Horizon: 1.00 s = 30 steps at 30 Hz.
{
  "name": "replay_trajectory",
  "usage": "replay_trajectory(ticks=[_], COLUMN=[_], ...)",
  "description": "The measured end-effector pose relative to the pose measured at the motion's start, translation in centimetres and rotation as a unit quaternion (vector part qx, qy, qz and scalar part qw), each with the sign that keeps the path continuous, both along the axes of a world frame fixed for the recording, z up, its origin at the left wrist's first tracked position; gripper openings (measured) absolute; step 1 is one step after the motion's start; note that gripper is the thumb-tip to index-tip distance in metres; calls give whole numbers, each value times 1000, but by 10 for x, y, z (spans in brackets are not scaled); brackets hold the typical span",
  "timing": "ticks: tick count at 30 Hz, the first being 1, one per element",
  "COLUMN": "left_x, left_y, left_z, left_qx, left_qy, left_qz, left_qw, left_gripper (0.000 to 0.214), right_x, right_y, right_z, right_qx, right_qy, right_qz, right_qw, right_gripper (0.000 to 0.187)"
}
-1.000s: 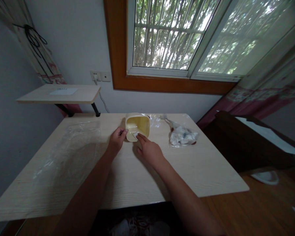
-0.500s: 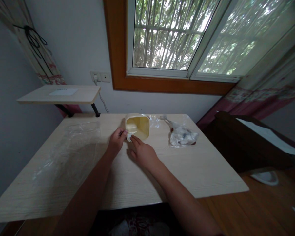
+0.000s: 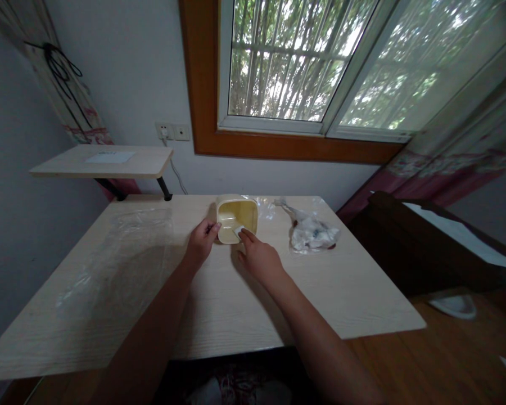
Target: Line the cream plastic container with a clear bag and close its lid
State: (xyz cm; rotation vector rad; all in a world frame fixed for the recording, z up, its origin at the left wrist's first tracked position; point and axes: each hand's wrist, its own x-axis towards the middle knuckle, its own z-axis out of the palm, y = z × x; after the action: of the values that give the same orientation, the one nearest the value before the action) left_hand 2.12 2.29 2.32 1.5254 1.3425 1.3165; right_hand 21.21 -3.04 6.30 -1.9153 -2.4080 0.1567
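A pale yellow plastic container (image 3: 247, 212) is tipped so that its open mouth faces me, near the back of the table. My left hand (image 3: 201, 241) is closed on its left side, the thumb at the rim. My right hand (image 3: 260, 256) pinches a small white piece (image 3: 238, 230), perhaps folded tissue or cloth, against the container's lower rim. What the piece is made of is too small to tell. The right fingertips reach just over that rim.
A clear plastic bag (image 3: 122, 264) lies flat on the table (image 3: 320, 304) at left. To the right sits a crumpled bag with whitish contents (image 3: 314, 233). A raised shelf (image 3: 105, 160) with a paper stands at back left. Beyond are a wall and window.
My right hand has slid right along the container's lower rim, carrying the white piece from the lower left corner to the middle. The left hand and container have shifted only slightly.
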Motion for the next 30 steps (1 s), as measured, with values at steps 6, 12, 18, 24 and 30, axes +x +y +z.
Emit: replay_trajectory(ticks=[6, 12, 18, 24, 30], left_x=[1, 1, 2, 2, 2], left_y=[0, 0, -3, -1, 1], left_z=[0, -3, 2, 0, -4], left_qx=[1, 6, 1, 8, 11], left_qy=[-13, -2, 3, -4, -10], left_qz=[-12, -7, -6, -17, -10], left_qw=[1000, 1000, 1000, 1000, 1000], left_gripper=[32, 34, 31, 31, 31], right_x=[-14, -22, -9, 6, -2], right_y=[-6, -10, -5, 2, -1], right_z=[-1, -2, 2, -1, -4], right_qx=[-1, 5, -5, 0, 5], right_qy=[45, 90, 67, 17, 51], right_qz=[52, 94, 74, 15, 43], right_qw=[998, 991, 995, 1000, 998], right_gripper=[66, 66, 63, 62, 62])
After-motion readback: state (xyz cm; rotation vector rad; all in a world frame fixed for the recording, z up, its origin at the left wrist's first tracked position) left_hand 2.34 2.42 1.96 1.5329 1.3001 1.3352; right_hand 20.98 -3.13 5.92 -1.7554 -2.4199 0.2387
